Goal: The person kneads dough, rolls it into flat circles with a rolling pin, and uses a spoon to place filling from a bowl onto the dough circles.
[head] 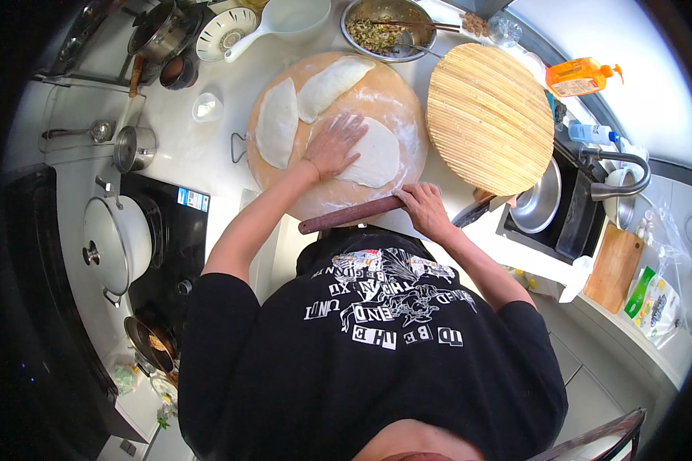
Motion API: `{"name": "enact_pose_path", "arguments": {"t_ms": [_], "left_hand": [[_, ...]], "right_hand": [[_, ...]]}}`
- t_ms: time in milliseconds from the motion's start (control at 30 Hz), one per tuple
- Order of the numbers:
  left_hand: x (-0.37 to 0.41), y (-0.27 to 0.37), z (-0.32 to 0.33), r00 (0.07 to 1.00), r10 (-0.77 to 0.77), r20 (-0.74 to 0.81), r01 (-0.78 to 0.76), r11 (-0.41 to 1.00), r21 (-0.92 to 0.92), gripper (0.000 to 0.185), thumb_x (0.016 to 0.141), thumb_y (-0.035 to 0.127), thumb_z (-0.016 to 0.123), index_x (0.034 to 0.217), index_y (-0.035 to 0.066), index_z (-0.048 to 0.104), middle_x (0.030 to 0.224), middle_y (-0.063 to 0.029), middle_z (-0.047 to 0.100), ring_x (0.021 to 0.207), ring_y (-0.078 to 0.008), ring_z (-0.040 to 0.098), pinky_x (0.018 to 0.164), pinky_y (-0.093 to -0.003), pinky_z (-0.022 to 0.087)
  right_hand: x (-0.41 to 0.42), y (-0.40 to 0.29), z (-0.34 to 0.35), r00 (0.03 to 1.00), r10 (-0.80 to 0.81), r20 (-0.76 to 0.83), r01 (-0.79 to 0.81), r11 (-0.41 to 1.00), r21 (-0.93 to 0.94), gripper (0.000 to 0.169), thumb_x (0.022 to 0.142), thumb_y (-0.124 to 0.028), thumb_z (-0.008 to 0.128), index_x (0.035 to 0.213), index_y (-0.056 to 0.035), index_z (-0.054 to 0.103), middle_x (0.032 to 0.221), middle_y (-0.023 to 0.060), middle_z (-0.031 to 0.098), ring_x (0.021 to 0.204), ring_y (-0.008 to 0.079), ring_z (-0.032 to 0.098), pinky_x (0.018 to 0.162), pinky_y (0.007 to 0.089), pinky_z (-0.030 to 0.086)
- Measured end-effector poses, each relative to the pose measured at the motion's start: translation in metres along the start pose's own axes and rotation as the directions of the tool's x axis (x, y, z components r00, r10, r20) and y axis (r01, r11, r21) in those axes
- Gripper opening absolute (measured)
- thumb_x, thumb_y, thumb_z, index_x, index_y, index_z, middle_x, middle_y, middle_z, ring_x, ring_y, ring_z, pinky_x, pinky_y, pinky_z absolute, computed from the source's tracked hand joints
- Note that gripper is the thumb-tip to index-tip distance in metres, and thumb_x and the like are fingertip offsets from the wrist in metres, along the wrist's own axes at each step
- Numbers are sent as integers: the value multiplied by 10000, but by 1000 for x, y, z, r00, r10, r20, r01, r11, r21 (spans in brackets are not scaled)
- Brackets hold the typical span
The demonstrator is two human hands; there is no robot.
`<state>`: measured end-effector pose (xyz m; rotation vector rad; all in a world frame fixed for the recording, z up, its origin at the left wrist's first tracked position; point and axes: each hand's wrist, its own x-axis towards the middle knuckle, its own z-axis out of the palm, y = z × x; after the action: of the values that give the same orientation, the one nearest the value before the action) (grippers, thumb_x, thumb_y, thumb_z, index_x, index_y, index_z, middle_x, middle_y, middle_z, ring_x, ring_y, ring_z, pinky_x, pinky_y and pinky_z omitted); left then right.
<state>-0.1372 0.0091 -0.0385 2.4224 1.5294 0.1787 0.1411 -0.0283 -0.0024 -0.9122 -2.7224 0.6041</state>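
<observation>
My left hand [335, 147] lies flat with fingers spread on the upper left part of a rolled-out dough sheet [373, 157]. The sheet rests on a round, floured wooden board [346, 199]. At the board's near edge my right hand [422, 206] grips one end of a dark wooden rolling pin [352, 215], which slants down to the left. Two folded half-moon dough pieces share the board: one [277, 124] stands along the left side, the other [335, 86] lies at the top. Past the board's far edge is a metal bowl [389, 53] of chopped filling with chopsticks and a spoon.
A round slatted mat [490, 118] sits right of the board, partly over the sink [574, 213]. White ladle-shaped dipper [300, 23] and patterned bowl [226, 34] stand at the back. On the left are a small pot [134, 148] and a lidded white pot [118, 245] on the hob.
</observation>
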Motion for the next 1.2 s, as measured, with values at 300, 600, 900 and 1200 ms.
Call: {"name": "enact_pose_path", "arguments": {"t_ms": [300, 600, 900, 1200], "left_hand": [[-67, 40, -28, 940, -337, -51, 317, 919, -233, 594, 861, 308, 462, 1342, -3, 306, 1427, -185, 243, 1327, -343, 197, 1078, -481, 135], [-17, 13, -8, 931, -304, -203, 313, 950, 12, 666, 838, 379, 502, 1334, -19, 307, 1398, -199, 286, 1324, -325, 213, 1087, -432, 159], [-79, 59, -8, 976, -215, 21, 216, 968, -131, 685, 832, 362, 509, 1342, -34, 279, 1425, -208, 225, 1333, -321, 199, 1084, -413, 171], [-65, 31, -7, 980, -199, -1, 199, 979, -45, 688, 839, 346, 511, 1364, -12, 247, 1438, -192, 207, 1342, -323, 173, 1094, -414, 146]], "right_hand": [[21, -2, 8, 996, 83, -45, -85, 994, -61, 390, 714, -45, 541, 1101, -95, 535, 1041, 78, 516, 983, 263, 480, 841, 391, 360], [106, 35, 15, 984, 108, -141, -141, 959, -247, 581, 828, -390, 523, 1299, -77, 391, 1365, 200, 308, 1249, 355, 303, 1012, 446, 259], [37, -5, 15, 988, 101, 120, -83, 986, -145, 714, 808, -374, 547, 1366, -22, 275, 1440, 193, 211, 1333, 334, 208, 1060, 446, 210], [50, 24, 16, 996, 87, -13, -88, 994, -72, 547, 768, -198, 591, 1276, -80, 427, 1323, 152, 396, 1203, 302, 391, 1005, 415, 302]]}}
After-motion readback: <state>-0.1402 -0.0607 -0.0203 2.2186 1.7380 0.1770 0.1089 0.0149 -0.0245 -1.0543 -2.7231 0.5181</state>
